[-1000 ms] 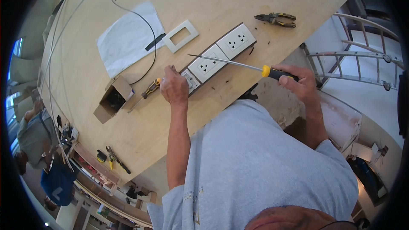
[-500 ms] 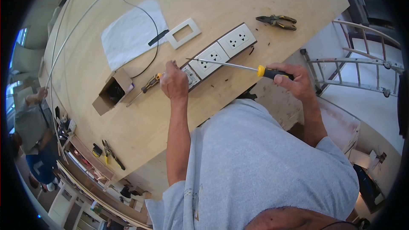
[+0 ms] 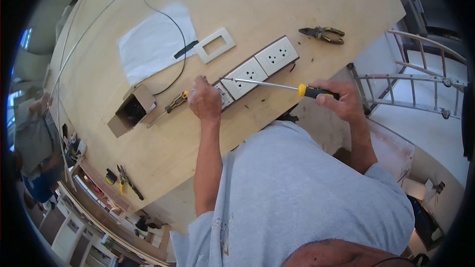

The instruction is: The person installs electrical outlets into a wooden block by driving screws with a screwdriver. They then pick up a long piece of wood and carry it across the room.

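My right hand (image 3: 339, 100) is wrapped round the yellow-and-black handle of a long screwdriver (image 3: 267, 84). Its shaft crosses a white outlet strip (image 3: 245, 76), and the tip is beside my left hand (image 3: 205, 100). The fingers of my left hand are pinched at the strip's lower left end; what they hold, if anything, is too small to tell. Part of the end module (image 3: 225, 97) shows beside that hand. A second screwdriver (image 3: 176, 103) lies on the wooden table just left of it. Above the strip lies a white frame (image 3: 214, 45).
Pliers (image 3: 321, 34) lie at the table's upper right, and cutters (image 3: 129, 183) at its lower left. An open cardboard box (image 3: 132, 111) stands near a white cloth (image 3: 153, 42). Thin cables (image 3: 180, 27) cross the table. A ladder (image 3: 405, 76) is at right; another person (image 3: 37, 128) is at far left.
The view has shifted slightly, so the strip appears a little lower. Both hands keep their holds, and the screwdriver tip remains near my left fingers. The upper thin cable now shows a wider loop.
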### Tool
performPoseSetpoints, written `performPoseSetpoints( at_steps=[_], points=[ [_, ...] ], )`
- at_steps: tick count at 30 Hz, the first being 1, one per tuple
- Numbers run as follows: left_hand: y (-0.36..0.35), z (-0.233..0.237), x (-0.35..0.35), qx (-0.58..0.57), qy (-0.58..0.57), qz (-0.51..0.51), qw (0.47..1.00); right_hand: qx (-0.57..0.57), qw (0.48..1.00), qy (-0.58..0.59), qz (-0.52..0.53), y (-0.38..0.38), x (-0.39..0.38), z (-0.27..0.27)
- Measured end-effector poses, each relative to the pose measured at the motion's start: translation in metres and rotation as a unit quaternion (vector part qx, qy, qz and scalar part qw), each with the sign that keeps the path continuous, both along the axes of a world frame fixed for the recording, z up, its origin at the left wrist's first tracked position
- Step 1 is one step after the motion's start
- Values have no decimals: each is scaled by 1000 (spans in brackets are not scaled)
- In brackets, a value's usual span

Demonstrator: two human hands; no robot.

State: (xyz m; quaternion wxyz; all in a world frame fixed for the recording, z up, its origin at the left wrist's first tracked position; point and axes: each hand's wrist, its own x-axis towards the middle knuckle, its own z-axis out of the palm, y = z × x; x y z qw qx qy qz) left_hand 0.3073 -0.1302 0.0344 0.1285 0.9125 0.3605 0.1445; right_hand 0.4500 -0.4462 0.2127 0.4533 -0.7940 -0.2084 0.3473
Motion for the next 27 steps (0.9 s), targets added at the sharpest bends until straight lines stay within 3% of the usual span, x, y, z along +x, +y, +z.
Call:
performPoseSetpoints(
  at_steps=[7,12,16,19,27],
  points=[
    [-2,-2,-3,12,-10,5,1000,7,994,-68,82,17,15,27],
    [-3,0,-2,-3,-10,3,1000,-32,960,-200,193,26,24,66],
    [-3,1,-2,-11,-4,11,1000,-80,940,-224,245,30,27,83],
    [-3,-1,-2,-1,-8,11,1000,-36,950,-204,233,38,26,85],
    [-3,0,-2,11,-33,11,999,-136,900,-269,315,76,21,96]
  ],
)
